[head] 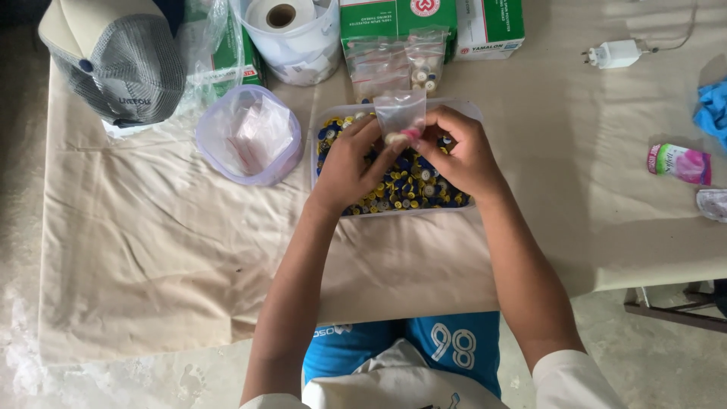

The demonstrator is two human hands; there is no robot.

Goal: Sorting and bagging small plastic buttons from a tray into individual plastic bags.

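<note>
Small bag: a clear plastic bag (401, 113) held upright between both hands, above the far part of the tray; a few pale and pink pieces sit at its bottom.
Left hand: the left hand (350, 163) pinches the bag's lower left edge, fingers curled.
Right hand: the right hand (460, 155) pinches the bag's lower right side, fingertips meeting the left hand's at the bag.
Tray: a clear rectangular tray (469, 110) lies directly under the hands, full of small blue, yellow and white round pieces (409, 185).
Filled bags: just beyond the hands, a stack of clear filled bags (394, 64) leans on the boxes.
Boxes: green-and-white cardboard boxes (485, 26) stand at the far table edge, past the stack.
Left of the hands: a round clear tub (248, 135) lined with plastic; beyond it a bucket holding a paper roll (282, 15), and farther left a grey-and-beige cap (113, 60).
Right of the hands: bare beige cloth (575, 151) gives open room; well apart lie a white plug adapter (615, 53), a pink-and-green sachet (679, 163) and blue cloth (712, 113).
Near edge: the cloth hangs over the table edge just before the person's lap.
</note>
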